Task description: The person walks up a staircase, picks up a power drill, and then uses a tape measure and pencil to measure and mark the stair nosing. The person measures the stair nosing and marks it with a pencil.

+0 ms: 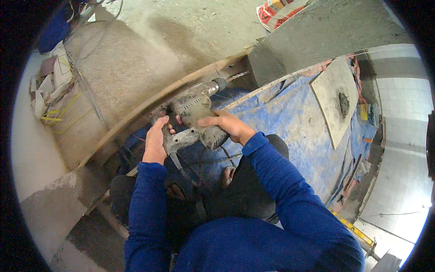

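A dusty grey hammer drill point(192, 105) is held between my two hands. My left hand point(156, 141) is closed round its rear handle, with the fingers partly hidden behind it. My right hand point(230, 125) grips the motor housing from the right side, thumb on top. From the chuck, a spiral drill bit point(237, 76) points to the upper right. Its tip lies near the end of a grey mortar-covered slab point(312, 41); whether they touch I cannot tell. A dark power cord point(186, 173) runs down from the handle toward my legs.
A long wooden board edge point(149, 106) runs close behind the drill. Dusty blue sheeting point(290, 122) covers the ground to the right, bearing a pale board point(327, 97) with a mortar lump. A yellow spirit level point(353, 225) lies lower right; loose cables point(93, 34) lie upper left.
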The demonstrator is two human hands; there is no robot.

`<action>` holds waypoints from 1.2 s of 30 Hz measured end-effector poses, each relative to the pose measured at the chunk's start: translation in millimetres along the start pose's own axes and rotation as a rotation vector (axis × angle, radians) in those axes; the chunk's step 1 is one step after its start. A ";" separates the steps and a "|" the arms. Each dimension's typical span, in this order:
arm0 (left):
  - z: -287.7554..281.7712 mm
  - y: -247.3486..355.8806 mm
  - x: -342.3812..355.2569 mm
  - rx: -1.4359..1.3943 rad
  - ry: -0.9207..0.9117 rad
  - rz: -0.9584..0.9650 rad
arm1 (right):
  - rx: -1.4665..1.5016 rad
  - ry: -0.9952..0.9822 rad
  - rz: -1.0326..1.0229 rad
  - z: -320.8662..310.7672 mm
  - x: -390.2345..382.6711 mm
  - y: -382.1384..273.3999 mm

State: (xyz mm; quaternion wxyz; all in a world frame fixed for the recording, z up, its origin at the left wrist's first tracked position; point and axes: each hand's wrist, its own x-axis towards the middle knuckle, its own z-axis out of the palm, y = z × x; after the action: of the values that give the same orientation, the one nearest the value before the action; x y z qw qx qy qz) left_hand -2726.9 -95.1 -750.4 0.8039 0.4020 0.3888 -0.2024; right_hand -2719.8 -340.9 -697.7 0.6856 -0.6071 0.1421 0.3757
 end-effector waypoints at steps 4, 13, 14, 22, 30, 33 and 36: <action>1.7 0.4 1.7 -0.015 0.004 -0.004 | 0.024 -0.019 0.003 0.1 -1.7 -0.7; 1.1 3.3 0.7 -0.001 0.005 -0.018 | -0.028 0.003 -0.035 1.5 -0.2 2.0; 0.9 3.0 1.0 -0.009 0.000 -0.020 | -0.022 0.011 -0.026 1.8 0.1 2.7; 3.2 4.9 -0.9 0.033 0.033 -0.050 | -0.019 0.000 -0.009 4.6 -4.7 -3.9; 3.0 2.3 -0.8 0.027 0.041 -0.021 | 0.014 0.010 -0.013 5.6 -9.8 -5.9; 2.9 2.5 0.7 0.029 0.023 -0.022 | 0.029 0.000 -0.046 4.1 -8.3 -3.7; 3.8 2.3 -0.7 0.010 0.027 -0.014 | 0.001 0.043 -0.011 2.8 -4.1 -0.7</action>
State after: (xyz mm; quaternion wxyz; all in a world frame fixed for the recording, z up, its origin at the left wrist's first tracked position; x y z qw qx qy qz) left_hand -2724.1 -96.8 -747.4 0.7952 0.4060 0.4012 -0.2046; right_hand -2722.8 -339.6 -693.9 0.6848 -0.6154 0.1538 0.3588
